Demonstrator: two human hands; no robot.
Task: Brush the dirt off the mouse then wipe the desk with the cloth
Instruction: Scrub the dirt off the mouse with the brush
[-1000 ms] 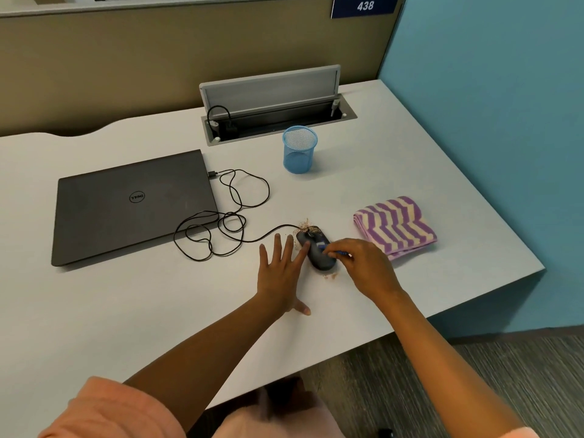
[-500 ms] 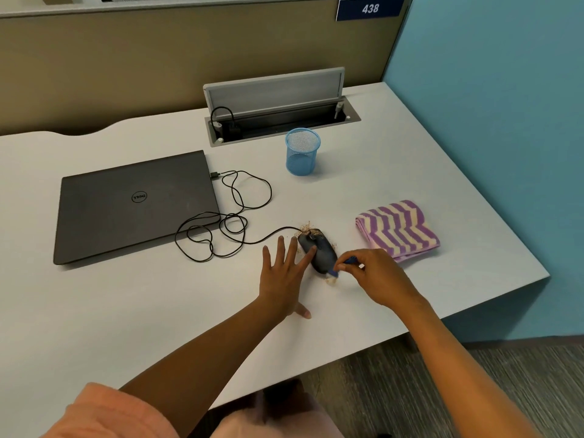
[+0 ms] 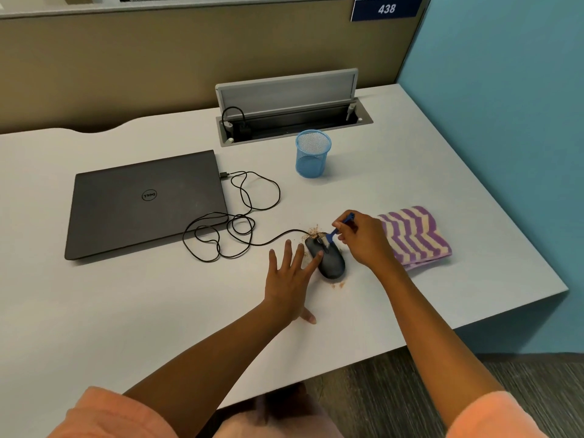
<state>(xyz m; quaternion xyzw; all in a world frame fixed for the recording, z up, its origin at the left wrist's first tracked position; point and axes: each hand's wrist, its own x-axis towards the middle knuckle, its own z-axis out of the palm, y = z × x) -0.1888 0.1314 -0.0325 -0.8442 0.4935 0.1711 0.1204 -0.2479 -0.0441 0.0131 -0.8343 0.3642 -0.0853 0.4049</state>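
Observation:
A black wired mouse (image 3: 330,262) lies on the white desk (image 3: 126,305), with brown crumbs of dirt (image 3: 313,231) at its front end and a few more (image 3: 338,284) behind it. My left hand (image 3: 289,281) rests flat beside the mouse, fingers spread, one fingertip touching its left side. My right hand (image 3: 363,240) grips a small blue brush (image 3: 339,227); its bristles touch the front of the mouse. A folded purple-and-cream striped cloth (image 3: 415,235) lies just right of my right hand.
A closed dark laptop (image 3: 142,200) sits to the left, with the mouse cable (image 3: 234,222) coiled between it and the mouse. A blue mesh cup (image 3: 312,153) stands behind. An open cable hatch (image 3: 294,112) is at the back. The desk's front edge runs near the cloth.
My right hand has moved the brush from the rear right of the mouse up to its front end. The left hand has stayed beside the mouse.

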